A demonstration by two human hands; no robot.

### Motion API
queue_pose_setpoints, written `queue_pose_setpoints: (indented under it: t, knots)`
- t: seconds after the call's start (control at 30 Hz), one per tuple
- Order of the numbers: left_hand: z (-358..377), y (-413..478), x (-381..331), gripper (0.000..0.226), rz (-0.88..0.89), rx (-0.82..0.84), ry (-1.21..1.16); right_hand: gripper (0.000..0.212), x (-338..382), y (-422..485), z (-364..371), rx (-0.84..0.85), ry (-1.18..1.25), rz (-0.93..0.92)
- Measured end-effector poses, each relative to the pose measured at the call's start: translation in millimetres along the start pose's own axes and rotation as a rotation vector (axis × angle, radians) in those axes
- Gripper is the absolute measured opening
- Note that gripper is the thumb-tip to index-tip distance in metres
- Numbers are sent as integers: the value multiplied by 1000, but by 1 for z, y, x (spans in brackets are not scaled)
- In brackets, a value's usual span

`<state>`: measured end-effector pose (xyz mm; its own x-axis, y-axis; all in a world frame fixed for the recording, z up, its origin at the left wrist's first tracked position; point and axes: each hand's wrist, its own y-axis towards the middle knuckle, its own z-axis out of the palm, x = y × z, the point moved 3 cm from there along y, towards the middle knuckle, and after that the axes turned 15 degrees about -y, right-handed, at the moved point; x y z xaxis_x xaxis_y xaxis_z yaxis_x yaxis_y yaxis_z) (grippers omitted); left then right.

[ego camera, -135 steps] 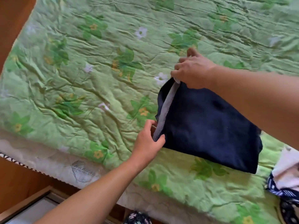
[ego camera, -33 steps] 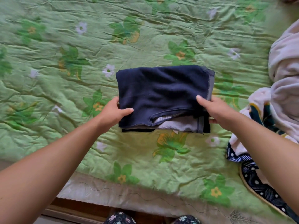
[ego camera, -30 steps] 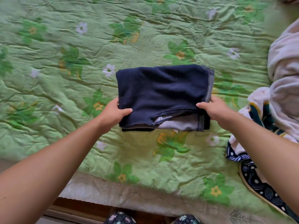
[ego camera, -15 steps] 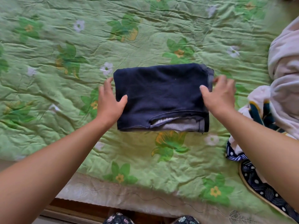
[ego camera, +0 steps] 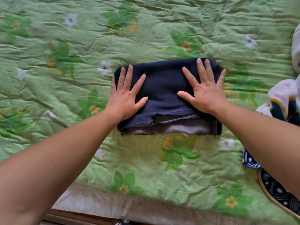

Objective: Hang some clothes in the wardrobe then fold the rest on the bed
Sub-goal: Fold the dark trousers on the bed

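— Green flowered quilt (ego camera: 162, 30), wrinkled, covers the whole bed. What are the hands doing on it?

— Both lie flat, palms down, fingers straight and spread. The left hand (ego camera: 125, 98) presses the left part of the folded garment (ego camera: 164, 88), its little finger at the cloth's left edge. The right hand (ego camera: 204, 93) presses the right part, fingertips reaching the far edge. Neither grips anything.

— And the garment itself?

— Dark navy, folded into a thick rectangle. It lies on the quilt about midway across the bed, set back from the near edge. A grey inner layer shows along its near side, between the two wrists.

— Anything further out?

— At the bed's right edge sits a pile (ego camera: 282, 93) of pale cloth with a dark teal and yellow patch, apart from the garment. Toward the near right corner lies dotted cloth (ego camera: 276, 194), navy with white spots and a tan trim, partly hidden by the right forearm. A pale border runs along the near edge, with brown wood (ego camera: 73, 217) below it.
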<state>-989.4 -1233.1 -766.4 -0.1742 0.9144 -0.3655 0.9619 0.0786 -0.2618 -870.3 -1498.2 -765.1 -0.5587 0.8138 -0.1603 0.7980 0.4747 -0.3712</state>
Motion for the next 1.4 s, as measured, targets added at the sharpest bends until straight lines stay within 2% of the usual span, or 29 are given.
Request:
queue_pose_setpoints:
  t: [0.07, 0.13, 0.17, 0.23, 0.33, 0.43, 0.53, 0.67, 0.8, 0.93, 1.23, 1.4]
  knots:
    - [-7, -12, -4, 75, -49, -92, -181, 91, -7, -18, -3, -68, 228, 215]
    - [-12, -31, -8, 66, -154, -261, -494, 95, -13, -42, -6, -111, 453, 454]
    - [-13, -41, -10, 62, -229, -335, -648, 91, -14, -51, -7, -105, 546, 511]
    - [-15, -52, -10, 55, -373, -381, -920, 73, -19, -57, -7, -57, 793, 499]
    - [-29, -48, -8, 52, -424, -220, -1194, 60, -30, -52, -18, 36, 1159, 427]
    - [-51, -43, -11, 52, -381, -33, -1298, 50, -30, -53, -37, 174, 1232, 331]
    - [-84, -47, -29, 42, -313, 4, -1187, 43, -27, -72, -65, 172, 1139, 325]
    - [-149, -54, -68, 36, -222, 21, -888, 49, -37, -113, -124, 82, 775, 271]
    - [-227, -60, -123, 38, -108, 53, -737, 63, -66, -161, -197, 85, 695, 256]
    - [-299, -64, -184, 36, -24, 73, -642, 62, -106, -212, -269, 42, 675, 319]
    - [-401, -91, -373, 43, 330, 296, -183, 61, -176, -388, -391, -1, 648, 609]
    - [-432, -131, -509, 39, 586, 417, -69, 56, -209, -522, -424, -49, 654, 855]
